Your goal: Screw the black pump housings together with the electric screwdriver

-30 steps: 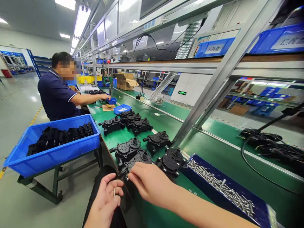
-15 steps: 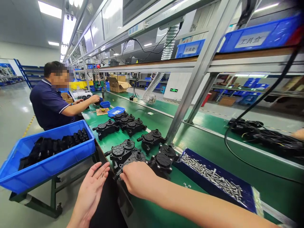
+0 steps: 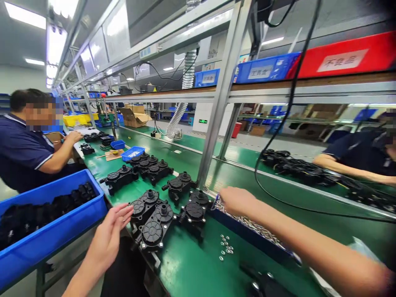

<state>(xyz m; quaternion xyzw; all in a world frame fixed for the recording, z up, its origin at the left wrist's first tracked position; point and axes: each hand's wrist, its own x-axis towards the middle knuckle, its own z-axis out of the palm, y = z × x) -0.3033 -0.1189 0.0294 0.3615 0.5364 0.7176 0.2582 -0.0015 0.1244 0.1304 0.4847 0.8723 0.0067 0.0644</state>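
Note:
My left hand (image 3: 108,233) is palm up beside the black housings near the bench's front edge. Its fingers are close together, and whatever small thing lies between them is too blurred to name. My right hand (image 3: 236,202) reaches down into the far end of a dark blue tray of screws (image 3: 262,231), its fingertips hidden. A black housing (image 3: 153,232) with a round ribbed cover and bright screws stands nearest my left hand. Another housing (image 3: 194,210) stands left of the tray. Several small metal nuts (image 3: 227,248) lie loose on the green bench (image 3: 185,264).
A blue bin of black parts (image 3: 93,206) stands at the left, near a seated person (image 3: 27,144). More housings (image 3: 154,169) and a small blue tray (image 3: 133,154) are farther back. A metal post (image 3: 216,111) rises behind the screws, and a black cable (image 3: 256,165) hangs at the right.
My right hand has moved from the near housing to the screw tray on the right. The view has turned right, showing a red bin and another person. My left hand stays near the housings.

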